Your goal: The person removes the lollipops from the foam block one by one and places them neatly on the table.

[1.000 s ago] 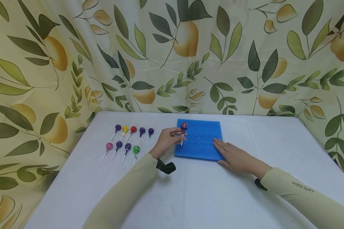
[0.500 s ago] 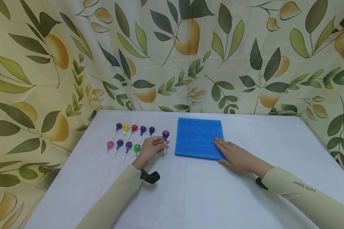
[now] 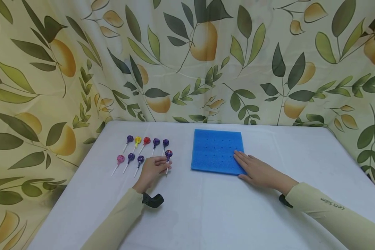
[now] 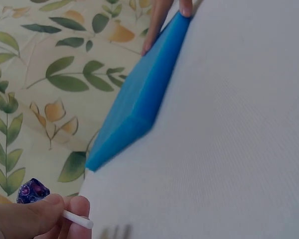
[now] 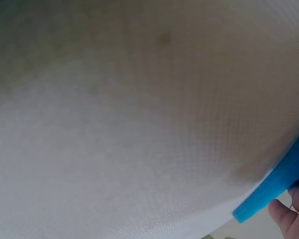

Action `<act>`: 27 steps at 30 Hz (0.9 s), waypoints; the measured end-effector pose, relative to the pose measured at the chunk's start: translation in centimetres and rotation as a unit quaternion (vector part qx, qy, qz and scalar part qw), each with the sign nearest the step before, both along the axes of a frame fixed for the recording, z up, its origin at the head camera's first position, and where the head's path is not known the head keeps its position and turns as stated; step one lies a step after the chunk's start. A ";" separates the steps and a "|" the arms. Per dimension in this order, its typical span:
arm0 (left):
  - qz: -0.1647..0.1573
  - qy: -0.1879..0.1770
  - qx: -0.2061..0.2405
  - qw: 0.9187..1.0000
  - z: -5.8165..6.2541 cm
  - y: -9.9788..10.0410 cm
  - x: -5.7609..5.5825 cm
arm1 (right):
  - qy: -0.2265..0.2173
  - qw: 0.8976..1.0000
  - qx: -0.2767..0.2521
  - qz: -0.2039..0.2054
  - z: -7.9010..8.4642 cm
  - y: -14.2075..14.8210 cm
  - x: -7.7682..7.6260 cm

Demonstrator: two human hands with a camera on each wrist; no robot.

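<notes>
My left hand (image 3: pixel 150 172) pinches a purple-wrapped lollipop (image 3: pixel 168 153) by its white stick, head up, over the white table. The left wrist view shows the same lollipop (image 4: pixel 32 191) with its stick poking out past the thumb. With fingers straight, my right hand (image 3: pixel 262 172) rests on the right edge of a blue foam board (image 3: pixel 214 139) that has rows of small holes. In the right wrist view, fingertips (image 5: pixel 283 214) lie at the board's edge. To the left of the board, lollipops lie in two rows, among them a yellow one (image 3: pixel 138 140), a red one (image 3: pixel 147 140) and a pink one (image 3: pixel 120 158).
A white cloth covers the table (image 3: pixel 225 211). Behind it and on the left hangs a leaf-and-fruit patterned curtain (image 3: pixel 187 69). Several purple lollipops (image 3: pixel 131 157) lie close beside the left hand.
My left hand has carried the purple lollipop leftward and nearer, from over the foam board to beside the rows. It now covers the green lollipop. My right hand stays on the board.
</notes>
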State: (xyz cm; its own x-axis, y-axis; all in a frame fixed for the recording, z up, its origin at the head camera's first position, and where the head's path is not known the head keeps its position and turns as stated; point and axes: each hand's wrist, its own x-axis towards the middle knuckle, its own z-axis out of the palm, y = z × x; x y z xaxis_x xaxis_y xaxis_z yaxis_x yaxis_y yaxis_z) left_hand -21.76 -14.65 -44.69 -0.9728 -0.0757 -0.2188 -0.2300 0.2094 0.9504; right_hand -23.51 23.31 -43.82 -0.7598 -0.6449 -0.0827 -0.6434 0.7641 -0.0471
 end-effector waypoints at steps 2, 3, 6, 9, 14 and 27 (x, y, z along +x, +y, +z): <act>0.003 0.000 -0.010 1.000 -0.2 -0.3 0.2 | 0.000 1.000 0.001 0.001 0.0 0.0 0.0; 0.004 0.002 -0.015 1.000 -0.3 -0.4 0.3 | 0.000 1.000 0.001 0.001 0.0 0.0 0.0; 0.009 0.006 -0.032 0.999 -0.4 -0.8 0.7 | 0.000 1.000 0.003 0.002 -0.1 0.0 0.0; 0.012 0.011 -0.052 0.999 -0.2 -1.2 1.1 | -0.001 1.000 0.005 0.001 0.0 -0.1 0.0; 0.014 0.010 -0.072 0.997 0.0 -1.8 1.4 | -0.002 1.000 0.005 -0.001 0.2 -0.1 -0.1; 0.006 -0.018 -0.082 0.996 -0.6 -2.2 1.4 | -0.007 1.000 0.001 0.000 0.1 0.0 0.0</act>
State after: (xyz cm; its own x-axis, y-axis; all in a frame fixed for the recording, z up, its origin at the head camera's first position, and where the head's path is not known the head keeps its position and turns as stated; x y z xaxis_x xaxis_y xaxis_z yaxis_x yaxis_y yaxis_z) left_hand -20.36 -16.89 -45.28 -0.9631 -0.1256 -0.2380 -0.2678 0.3583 0.8944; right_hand -23.55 23.30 -43.74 -0.7585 -0.6448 -0.0946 -0.6427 0.7641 -0.0555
